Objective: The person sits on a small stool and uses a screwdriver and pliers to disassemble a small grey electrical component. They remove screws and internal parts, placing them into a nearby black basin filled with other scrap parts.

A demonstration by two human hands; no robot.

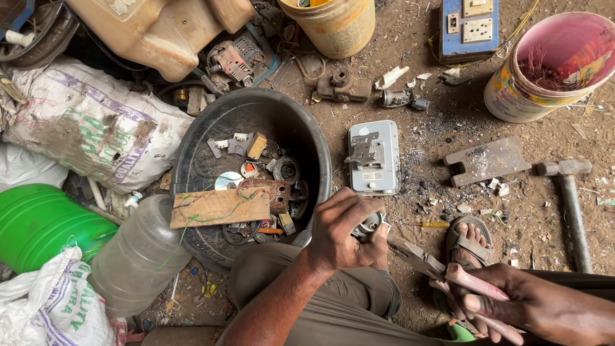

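Left hand (pixel 343 230) is closed over a small round metal part (pixel 370 225), grey and dull, of which only a rim and a darker centre show past the fingers; its full shape cannot be told. The fingers are curled tight together around it, thumb folded across. The part sits above the person's knee, just beside the rim of the black tub (pixel 192 138).

Right hand (pixel 512 301) grips a pair of pliers (pixel 442 272) with pale pink handles; the fingers are wrapped around both handles and pressed together. The worn steel nose points toward the part and ends just short of the left hand; whether the tips touch it cannot be told.

The tub holds scrap: a disc, small casings, a wooden board (pixel 220 207) with green wire laid across its rim. On the dirt floor lie a grey switch box (pixel 375 157), a flat metal plate (pixel 487 160), a hammer (pixel 570 205) and a yellow-handled screwdriver (pixel 428 224). A sandalled foot (pixel 471 238) rests near the pliers.
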